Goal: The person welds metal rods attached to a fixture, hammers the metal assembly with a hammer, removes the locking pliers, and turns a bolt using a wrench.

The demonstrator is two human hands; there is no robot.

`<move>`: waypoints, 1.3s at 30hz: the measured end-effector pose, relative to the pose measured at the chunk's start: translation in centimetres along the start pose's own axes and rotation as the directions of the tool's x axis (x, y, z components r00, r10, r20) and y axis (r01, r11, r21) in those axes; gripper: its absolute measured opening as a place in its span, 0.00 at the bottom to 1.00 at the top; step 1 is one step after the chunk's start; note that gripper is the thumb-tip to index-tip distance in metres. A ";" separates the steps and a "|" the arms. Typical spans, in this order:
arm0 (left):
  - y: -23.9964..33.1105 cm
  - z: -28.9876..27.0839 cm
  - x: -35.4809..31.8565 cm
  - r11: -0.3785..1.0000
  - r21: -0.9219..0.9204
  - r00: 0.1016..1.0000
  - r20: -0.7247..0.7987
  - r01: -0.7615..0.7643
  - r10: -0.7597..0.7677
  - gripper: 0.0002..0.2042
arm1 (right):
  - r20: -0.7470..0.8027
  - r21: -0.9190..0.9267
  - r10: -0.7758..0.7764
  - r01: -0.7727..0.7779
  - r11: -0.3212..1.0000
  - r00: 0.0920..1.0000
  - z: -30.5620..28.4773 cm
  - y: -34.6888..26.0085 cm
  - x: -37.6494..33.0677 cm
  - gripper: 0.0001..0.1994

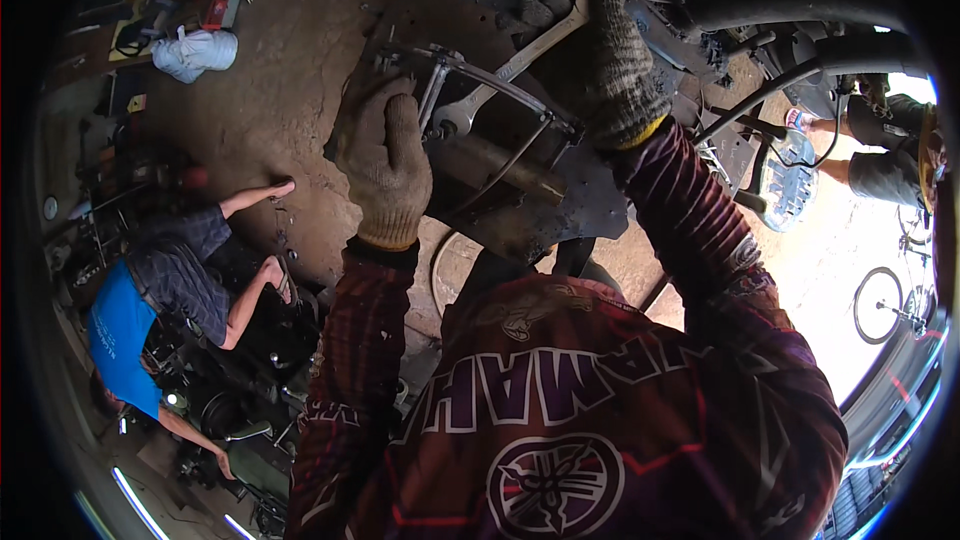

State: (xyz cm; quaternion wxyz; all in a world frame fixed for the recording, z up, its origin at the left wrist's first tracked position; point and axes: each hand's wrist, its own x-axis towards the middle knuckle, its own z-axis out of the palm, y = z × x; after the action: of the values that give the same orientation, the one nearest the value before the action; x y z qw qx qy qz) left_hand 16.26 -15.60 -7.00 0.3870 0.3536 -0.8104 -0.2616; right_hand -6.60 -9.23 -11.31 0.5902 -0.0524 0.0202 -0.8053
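Observation:
My left hand (388,175), in a grey knit work glove, is closed at the left end of a bent metal rod frame (475,70); the glove partly hides its fingertips. My right hand (625,75), in a matching glove with a yellow cuff edge, is closed beside the upper end of a wrench (525,55). What its fingers hold is hidden behind the glove. Slanting across beneath the frame, the wrench has its ring end near my left thumb. Under both hands is a dark, greasy metal plate (590,205), with a short metal bar (510,170) lying on it.
Thick dark tubes (800,0) and metal parts crowd the upper right. At left, a person in a blue shirt (130,330) sits low among machine parts. Another person's legs (860,140) show at right by a blue stool (788,180). A bicycle wheel (878,305) stands farther off.

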 end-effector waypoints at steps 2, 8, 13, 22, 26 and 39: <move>-0.1 -0.1 0.0 0.999 0.039 1.000 0.011 -0.030 0.030 0.07 | -0.144 -0.023 0.016 -0.019 1.000 0.989 1.0 0.8 -1.0 0.23; -0.6 -0.6 -0.5 0.999 0.023 0.995 0.083 0.046 -0.048 0.12 | -0.218 0.006 -0.054 0.057 0.998 0.974 -0.2 0.8 -0.2 0.22; -0.4 -0.7 -0.5 0.997 0.039 0.994 0.086 0.064 -0.067 0.12 | -0.479 -0.105 -0.157 0.121 0.987 0.864 0.5 0.3 0.8 0.22; 0.2 -0.2 -0.3 0.997 0.030 0.998 0.012 0.066 -0.066 0.07 | -0.266 -0.020 -0.099 0.097 0.995 0.959 0.3 0.4 -0.7 0.17; -0.3 -0.5 -0.3 0.999 0.045 0.997 0.074 0.019 -0.022 0.12 | -0.298 -0.007 -0.100 0.102 0.995 0.949 0.4 0.1 -0.6 0.17; 0.0 -0.5 -0.2 0.997 0.069 0.995 0.091 0.031 -0.037 0.12 | -0.042 -0.937 -0.136 -0.086 -0.338 0.990 2.3 -5.7 -3.2 0.19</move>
State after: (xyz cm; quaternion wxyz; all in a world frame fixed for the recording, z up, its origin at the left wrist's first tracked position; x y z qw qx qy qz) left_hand 16.77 -15.53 -6.80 0.3325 0.3678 -0.8297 -0.2565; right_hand -10.77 -4.39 -8.73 0.2755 -0.4584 0.7089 -0.4598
